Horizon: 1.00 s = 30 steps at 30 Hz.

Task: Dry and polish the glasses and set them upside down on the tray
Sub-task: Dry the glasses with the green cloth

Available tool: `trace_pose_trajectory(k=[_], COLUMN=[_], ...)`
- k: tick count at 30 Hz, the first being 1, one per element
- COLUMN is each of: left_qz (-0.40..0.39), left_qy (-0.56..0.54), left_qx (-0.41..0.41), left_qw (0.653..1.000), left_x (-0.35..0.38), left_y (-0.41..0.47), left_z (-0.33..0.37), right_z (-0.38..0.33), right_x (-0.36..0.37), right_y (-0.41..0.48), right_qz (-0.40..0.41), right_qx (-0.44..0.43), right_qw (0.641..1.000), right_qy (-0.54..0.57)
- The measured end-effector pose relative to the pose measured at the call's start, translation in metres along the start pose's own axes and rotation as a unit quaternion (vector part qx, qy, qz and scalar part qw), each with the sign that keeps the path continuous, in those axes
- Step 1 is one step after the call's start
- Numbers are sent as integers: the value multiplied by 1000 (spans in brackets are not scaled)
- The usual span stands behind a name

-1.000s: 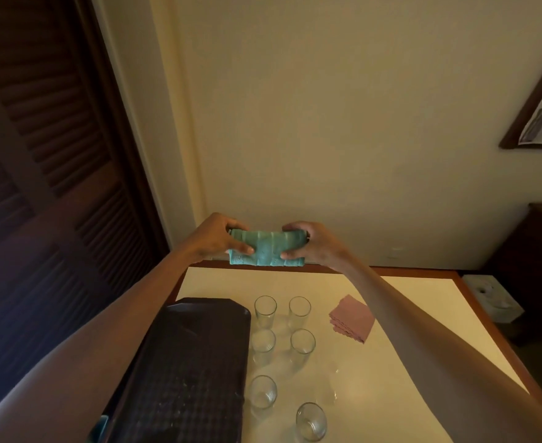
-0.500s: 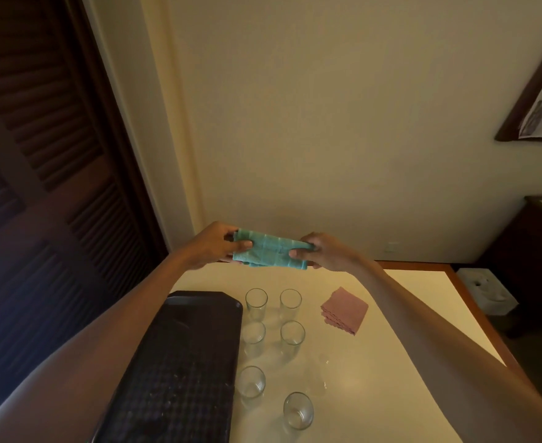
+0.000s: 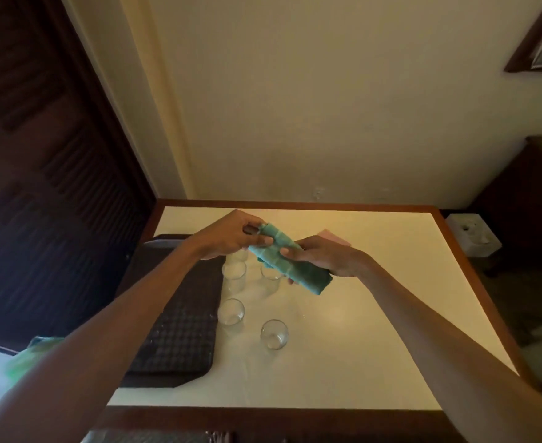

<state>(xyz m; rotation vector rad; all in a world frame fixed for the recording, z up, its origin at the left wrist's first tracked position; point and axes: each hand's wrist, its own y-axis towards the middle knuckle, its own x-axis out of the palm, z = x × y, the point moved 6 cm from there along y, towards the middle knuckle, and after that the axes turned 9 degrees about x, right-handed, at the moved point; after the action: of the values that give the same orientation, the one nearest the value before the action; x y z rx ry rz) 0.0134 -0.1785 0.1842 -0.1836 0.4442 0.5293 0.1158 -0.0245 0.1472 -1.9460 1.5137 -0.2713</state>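
Observation:
A folded teal cloth point(image 3: 290, 263) is held in the air over the table by both hands. My left hand point(image 3: 231, 235) pinches its upper left end and my right hand point(image 3: 324, 255) grips its lower right part. Under the cloth several clear glasses stand upright on the white tabletop, among them one point(image 3: 234, 276) beside the tray, one point(image 3: 230, 314) nearer me and one point(image 3: 274, 334) in front. Some glasses are partly hidden by my hands and the cloth. The dark tray point(image 3: 180, 330) lies to the left of the glasses, partly under my left forearm.
A pink folded cloth point(image 3: 333, 236) peeks out behind my right hand. The table has a brown wooden rim point(image 3: 474, 282). A dark louvred door stands at the left, a white box point(image 3: 472, 233) and dark furniture at the right, a green bag point(image 3: 30, 353) at the lower left.
Both hands have come down and toward me with the teal cloth, which now tilts down to the right. The view has tipped downward, showing the whole table.

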Motion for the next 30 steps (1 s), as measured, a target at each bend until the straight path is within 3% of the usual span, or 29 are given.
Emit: trace_pose_trajectory(k=[3, 7, 10, 14, 24, 30], left_qz=[45, 123, 57, -28, 50, 20], left_qy=[14, -43, -53, 38, 87, 142], left_qx=[-8, -81, -129, -163, -163, -94], left_qw=[999, 988, 989, 985, 981, 985], left_x=[25, 59, 97, 148, 192, 169], left_y=[-11, -32, -52, -79, -80, -65], left_z=[-16, -58, -88, -125, -165, -133], right_z=[27, 75, 110, 147, 175, 150], right_x=[11, 15, 20, 38, 65, 56], right_y=[3, 2, -3, -4, 8, 11], right_qz=[24, 76, 93, 101, 98, 96], right_qx=[11, 34, 49, 69, 88, 82], right_qw=[1000, 996, 993, 991, 991, 992], right_qy=[-13, -11, 49, 48, -26, -32])
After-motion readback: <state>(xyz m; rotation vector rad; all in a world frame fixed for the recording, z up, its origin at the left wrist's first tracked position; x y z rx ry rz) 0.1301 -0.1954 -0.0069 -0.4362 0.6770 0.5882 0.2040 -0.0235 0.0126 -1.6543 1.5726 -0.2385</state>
